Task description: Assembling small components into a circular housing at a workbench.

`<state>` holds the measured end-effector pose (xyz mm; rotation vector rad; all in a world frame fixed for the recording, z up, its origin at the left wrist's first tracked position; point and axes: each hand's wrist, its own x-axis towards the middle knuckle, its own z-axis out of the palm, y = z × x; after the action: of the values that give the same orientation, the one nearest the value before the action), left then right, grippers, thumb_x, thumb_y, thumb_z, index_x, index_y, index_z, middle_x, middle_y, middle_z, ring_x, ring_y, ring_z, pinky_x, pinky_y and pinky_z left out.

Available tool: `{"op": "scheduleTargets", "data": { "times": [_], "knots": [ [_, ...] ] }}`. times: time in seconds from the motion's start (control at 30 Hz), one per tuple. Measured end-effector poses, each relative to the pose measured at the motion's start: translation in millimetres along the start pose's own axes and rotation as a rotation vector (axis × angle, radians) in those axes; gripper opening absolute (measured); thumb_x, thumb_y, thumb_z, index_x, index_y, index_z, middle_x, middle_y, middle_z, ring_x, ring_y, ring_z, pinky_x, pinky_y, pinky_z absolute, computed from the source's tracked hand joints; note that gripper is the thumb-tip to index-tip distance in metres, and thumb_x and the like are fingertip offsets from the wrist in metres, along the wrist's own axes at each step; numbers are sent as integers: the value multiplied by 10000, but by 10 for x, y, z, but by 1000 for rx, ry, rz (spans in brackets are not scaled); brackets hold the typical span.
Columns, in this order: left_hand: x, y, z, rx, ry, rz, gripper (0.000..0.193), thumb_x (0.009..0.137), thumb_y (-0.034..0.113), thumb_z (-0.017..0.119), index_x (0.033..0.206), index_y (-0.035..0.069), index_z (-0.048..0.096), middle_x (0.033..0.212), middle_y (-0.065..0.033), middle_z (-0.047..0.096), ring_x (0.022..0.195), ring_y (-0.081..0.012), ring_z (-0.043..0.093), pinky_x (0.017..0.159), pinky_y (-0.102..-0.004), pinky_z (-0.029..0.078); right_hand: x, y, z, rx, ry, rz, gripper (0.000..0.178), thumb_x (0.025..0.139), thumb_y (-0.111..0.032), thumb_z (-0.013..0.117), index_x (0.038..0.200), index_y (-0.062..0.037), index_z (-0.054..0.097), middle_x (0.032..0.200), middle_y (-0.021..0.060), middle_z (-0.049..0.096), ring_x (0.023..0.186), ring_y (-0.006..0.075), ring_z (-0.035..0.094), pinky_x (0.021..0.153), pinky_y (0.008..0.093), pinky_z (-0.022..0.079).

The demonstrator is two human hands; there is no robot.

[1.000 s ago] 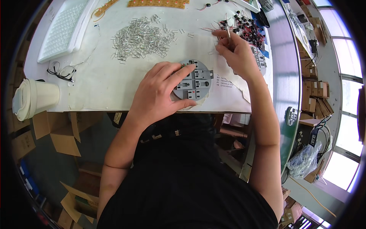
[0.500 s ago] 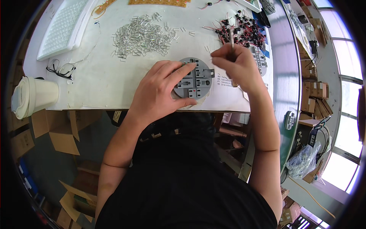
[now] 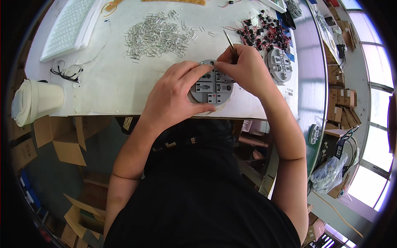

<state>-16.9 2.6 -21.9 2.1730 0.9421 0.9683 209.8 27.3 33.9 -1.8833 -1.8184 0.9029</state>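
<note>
A round grey plastic base with moulded slots lies on the table's near edge in front of me. My left hand grips it, the thumb along its near rim and the fingers over its far left side. My right hand is closed, thumb and fingertips meeting at the base's far side. A slim, pointed metal tool rests in that hand, its tip sticking out away from me. Whether a small part sits between the fingertips is too small to tell. Beyond lies a pile of U-shaped metal pieces.
At the far right is a heap of black parts with red wires; beside my right wrist lies another grey round base. On the left are a white ridged tray, eyeglasses and a lidded tub. Cardboard boxes stand below.
My right hand has moved left and down onto the base's far side. The tool in it has swung to point up and left. My left hand keeps its grip.
</note>
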Motion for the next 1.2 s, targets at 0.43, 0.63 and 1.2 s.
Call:
{"op": "scheduleTargets", "data": {
  "times": [0.43, 0.63, 1.2],
  "knots": [
    [19, -17, 67, -30, -46, -36, 832, 641, 287, 996, 1387, 131, 661, 1304, -83, 654, 1209, -319, 640, 1021, -440, 548, 82, 390, -99, 227, -149, 60, 352, 877, -314, 856, 890, 17, 739, 741, 72, 695, 667, 128, 625, 615, 310, 505],
    [114, 20, 184, -29, -69, -26, 834, 633, 285, 998, 1383, 136, 663, 1304, -82, 659, 1194, -316, 646, 1011, -435, 553, 63, 429, -149, 156, -140, 83, 369, 885, -335, 851, 917, 18, 750, 761, 58, 707, 672, 122, 627, 603, 310, 502],
    [483, 205, 351, -31, 129, 1, 434, 877, 115, 860, 1276, 29, 714, 1094, -86, 751, 1028, -235, 721, 936, -359, 558, -91, 677, -381, 232, -89, 33, 388, 968, -370, 805, 946, 11, 741, 776, -1, 675, 664, 64, 555, 577, 268, 441]
  ]
}}
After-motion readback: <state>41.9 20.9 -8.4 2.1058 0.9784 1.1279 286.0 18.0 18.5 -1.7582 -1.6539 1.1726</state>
